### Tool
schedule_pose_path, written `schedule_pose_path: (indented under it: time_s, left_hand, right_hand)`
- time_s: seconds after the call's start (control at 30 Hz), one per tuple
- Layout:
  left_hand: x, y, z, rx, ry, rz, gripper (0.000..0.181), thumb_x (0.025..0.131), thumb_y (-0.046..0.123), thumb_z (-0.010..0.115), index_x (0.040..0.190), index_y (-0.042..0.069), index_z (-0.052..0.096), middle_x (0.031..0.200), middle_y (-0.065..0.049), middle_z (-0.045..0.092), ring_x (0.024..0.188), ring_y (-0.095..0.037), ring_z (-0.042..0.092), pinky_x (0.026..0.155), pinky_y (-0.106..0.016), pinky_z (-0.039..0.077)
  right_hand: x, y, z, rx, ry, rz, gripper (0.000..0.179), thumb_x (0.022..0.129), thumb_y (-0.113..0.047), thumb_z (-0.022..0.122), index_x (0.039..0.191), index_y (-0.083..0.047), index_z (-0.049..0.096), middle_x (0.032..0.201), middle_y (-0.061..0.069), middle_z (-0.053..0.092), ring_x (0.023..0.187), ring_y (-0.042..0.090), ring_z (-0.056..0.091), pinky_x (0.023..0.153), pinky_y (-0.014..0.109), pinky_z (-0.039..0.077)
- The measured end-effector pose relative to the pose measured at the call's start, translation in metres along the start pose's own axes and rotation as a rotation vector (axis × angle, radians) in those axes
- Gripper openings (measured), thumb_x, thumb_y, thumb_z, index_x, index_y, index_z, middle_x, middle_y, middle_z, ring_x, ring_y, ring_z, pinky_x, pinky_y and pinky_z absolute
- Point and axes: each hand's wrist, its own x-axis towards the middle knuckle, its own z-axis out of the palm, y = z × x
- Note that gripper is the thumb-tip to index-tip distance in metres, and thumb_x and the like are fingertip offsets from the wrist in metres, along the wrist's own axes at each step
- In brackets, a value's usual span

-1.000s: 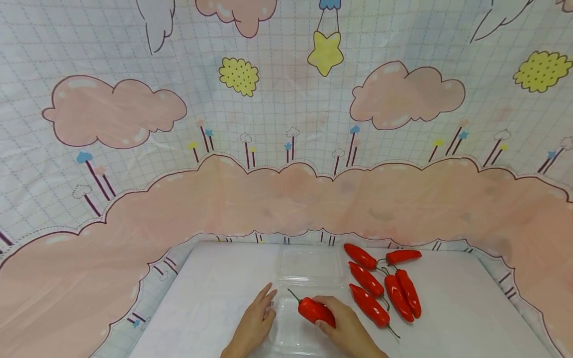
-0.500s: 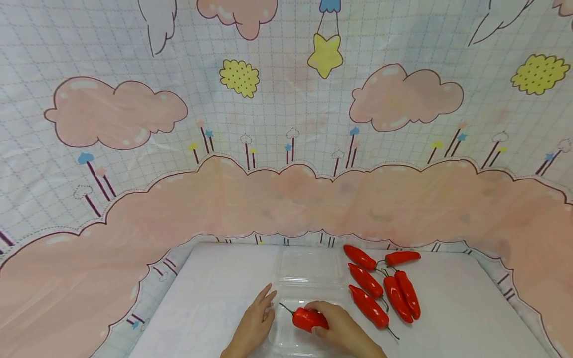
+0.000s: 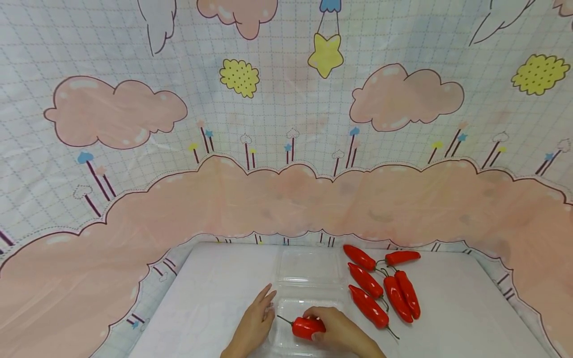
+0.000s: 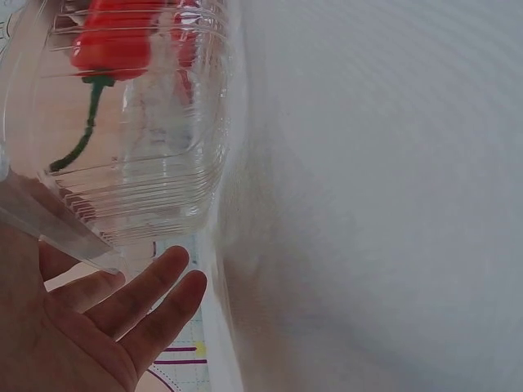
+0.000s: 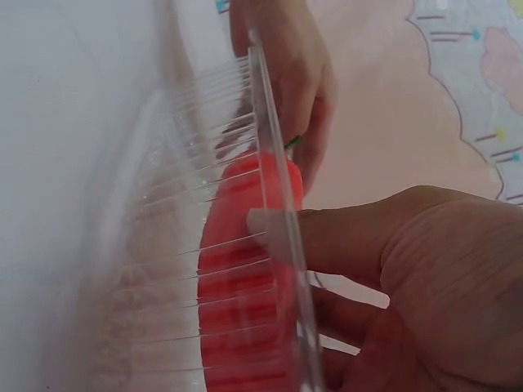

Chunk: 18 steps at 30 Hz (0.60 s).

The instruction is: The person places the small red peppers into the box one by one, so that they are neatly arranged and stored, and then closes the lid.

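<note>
My right hand (image 3: 337,325) grips a red chili pepper (image 3: 304,328), fingers over its far side and thumb on its near side. The pepper lies sideways within the near half of a clear plastic clamshell box (image 3: 286,343), its green stem pointing left. Through the ribbed wall in the right wrist view, the thumb (image 5: 327,237) shows against the pepper. My left hand (image 3: 253,322) is at the box's left side with its fingers extended. In the left wrist view the box's rim (image 4: 57,233) crosses in front of that palm.
The box's lid (image 3: 309,266) lies folded back on the white table (image 3: 215,278). Several more red peppers (image 3: 369,306) lie to the right of the box, stems pointing different ways. A cloud-patterned cloth (image 3: 286,199) hangs behind the table.
My right hand has carried the pepper left and toward me, lower into the box, and its stem has swung to point more left. My left hand has stayed almost still.
</note>
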Motion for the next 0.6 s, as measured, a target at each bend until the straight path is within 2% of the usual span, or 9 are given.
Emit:
schedule_pose_path:
  time_s: [0.27, 0.6]
  left_hand:
    - [0.001, 0.001, 0.000, 0.005, -0.012, -0.016, 0.043, 0.096, 0.010, 0.055, 0.139, 0.001, 0.053, 0.155, -0.012, 0.040, 0.116, -0.026, 0.064, 0.092, -0.044, 0.054]
    - [0.000, 0.001, -0.001, 0.002, 0.003, -0.002, 0.042, 0.096, 0.008, 0.055, 0.137, 0.000, 0.053, 0.154, -0.013, 0.041, 0.115, -0.026, 0.065, 0.093, -0.046, 0.053]
  right_hand:
    - [0.005, 0.005, 0.000, 0.033, -0.064, 0.015, 0.033, 0.080, -0.014, 0.079, 0.110, -0.020, 0.067, 0.100, -0.003, 0.068, 0.086, 0.015, 0.058, 0.089, 0.047, 0.056]
    - [0.010, 0.011, 0.004, 0.082, -0.111, 0.031, 0.030, 0.079, -0.012, 0.079, 0.106, -0.022, 0.069, 0.098, -0.004, 0.067, 0.087, 0.016, 0.059, 0.091, 0.049, 0.055]
